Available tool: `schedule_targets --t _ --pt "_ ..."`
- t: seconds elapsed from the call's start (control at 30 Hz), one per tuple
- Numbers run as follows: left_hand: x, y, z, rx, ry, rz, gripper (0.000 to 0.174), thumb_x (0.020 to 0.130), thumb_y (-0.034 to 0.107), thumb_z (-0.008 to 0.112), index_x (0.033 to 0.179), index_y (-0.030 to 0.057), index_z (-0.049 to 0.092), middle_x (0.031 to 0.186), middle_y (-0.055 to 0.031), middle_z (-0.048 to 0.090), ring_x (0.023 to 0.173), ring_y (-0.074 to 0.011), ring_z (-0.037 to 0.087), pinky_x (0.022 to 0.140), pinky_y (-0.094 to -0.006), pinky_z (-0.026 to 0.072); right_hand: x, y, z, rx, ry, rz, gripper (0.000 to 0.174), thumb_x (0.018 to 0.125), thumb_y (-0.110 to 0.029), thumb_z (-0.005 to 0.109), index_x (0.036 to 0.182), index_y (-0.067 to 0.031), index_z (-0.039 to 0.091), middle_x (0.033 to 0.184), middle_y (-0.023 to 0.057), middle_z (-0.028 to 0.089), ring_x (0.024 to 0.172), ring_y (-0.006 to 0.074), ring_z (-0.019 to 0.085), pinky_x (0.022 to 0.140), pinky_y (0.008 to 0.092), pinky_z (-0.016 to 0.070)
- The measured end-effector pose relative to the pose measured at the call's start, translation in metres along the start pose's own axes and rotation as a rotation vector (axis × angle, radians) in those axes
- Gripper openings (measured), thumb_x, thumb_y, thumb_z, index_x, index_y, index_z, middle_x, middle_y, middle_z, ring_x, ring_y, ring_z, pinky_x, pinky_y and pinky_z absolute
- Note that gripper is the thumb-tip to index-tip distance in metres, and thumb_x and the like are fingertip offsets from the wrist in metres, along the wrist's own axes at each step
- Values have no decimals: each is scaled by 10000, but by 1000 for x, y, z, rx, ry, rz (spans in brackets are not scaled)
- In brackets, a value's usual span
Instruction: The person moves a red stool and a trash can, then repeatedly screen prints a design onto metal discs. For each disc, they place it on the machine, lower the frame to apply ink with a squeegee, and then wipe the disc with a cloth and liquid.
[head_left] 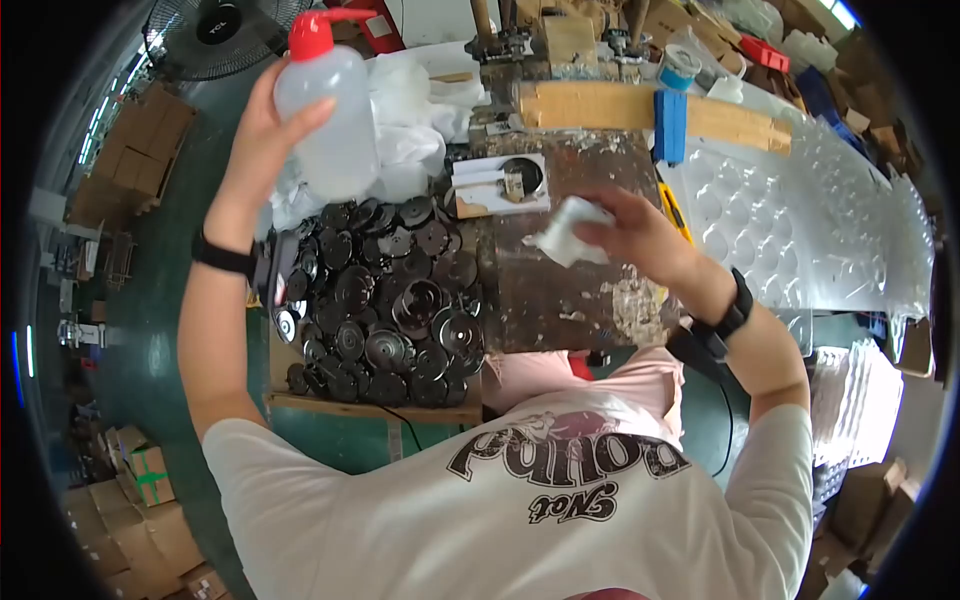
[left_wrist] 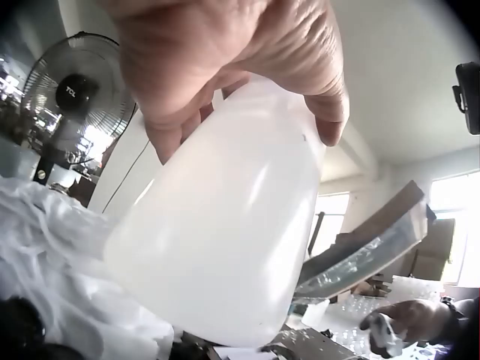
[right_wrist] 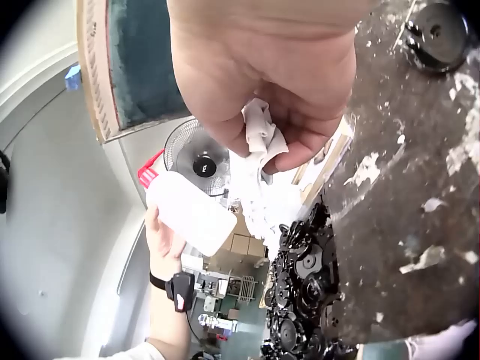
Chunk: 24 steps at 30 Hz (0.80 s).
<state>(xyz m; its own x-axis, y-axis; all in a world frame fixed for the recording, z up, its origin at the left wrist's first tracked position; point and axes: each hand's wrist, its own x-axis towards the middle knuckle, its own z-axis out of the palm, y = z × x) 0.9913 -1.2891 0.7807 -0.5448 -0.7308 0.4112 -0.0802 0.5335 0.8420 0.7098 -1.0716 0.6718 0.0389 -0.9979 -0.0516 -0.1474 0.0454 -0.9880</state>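
My left hand [head_left: 262,130] grips a translucent white squeeze bottle [head_left: 330,135] with a red cap and spout, raised over the left side of the bench. In the left wrist view the fingers and thumb wrap the shoulder of the bottle [left_wrist: 217,225]. A crumpled white cloth [head_left: 578,232] is pinched in my right hand [head_left: 640,238], above the worn dark bench top [head_left: 545,310]. The right wrist view shows the cloth [right_wrist: 261,139] bunched between thumb and fingers. Behind the right hand, a black disc [head_left: 524,178] lies on a white card [head_left: 470,205].
Many shiny black round parts [head_left: 385,345] are heaped on the left. White plastic bags [head_left: 415,110] lie behind them, near a fan [head_left: 215,30]. A yellow cutter knife [head_left: 675,212] lies at the bench's right edge, beside bubble wrap [head_left: 750,215]. A taped cardboard strip [head_left: 590,108] crosses the back.
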Motion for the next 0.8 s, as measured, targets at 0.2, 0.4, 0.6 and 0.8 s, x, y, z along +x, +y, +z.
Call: schedule_targets --t 0.2,0.4,0.6,0.8 --pt "-78 15 21 9 -249 -174 697 686 166 707 1251 -9 338 1106 -82 500 1011 -157 494 886 -305 390 32 11 24 291 -64 216 425 824 -140 554 1208 -21 414 982 36 545 837 103 523 694 237 433" --pt "-87 15 58 86 -600 -145 687 657 176 722 1235 8 391 1083 -90 514 989 -167 509 860 -304 401 31 21 38 498 -5 224 474 827 -153 540 1237 9 366 1041 72 536 875 129 539 721 258 457" --pt "-79 24 73 234 -714 -185 701 628 190 738 1226 20 415 1082 -113 511 990 -189 507 869 -304 390 25 21 39 535 11 246 493 830 -153 532 1257 6 342 1077 89 523 904 145 539 739 268 462" --pt "-75 32 78 448 -741 -188 716 620 176 753 1223 1 411 1082 -107 500 1002 -176 490 887 -298 374 19 18 39 552 -29 247 496 838 -148 519 1270 2 328 1083 94 520 918 153 542 751 275 467"
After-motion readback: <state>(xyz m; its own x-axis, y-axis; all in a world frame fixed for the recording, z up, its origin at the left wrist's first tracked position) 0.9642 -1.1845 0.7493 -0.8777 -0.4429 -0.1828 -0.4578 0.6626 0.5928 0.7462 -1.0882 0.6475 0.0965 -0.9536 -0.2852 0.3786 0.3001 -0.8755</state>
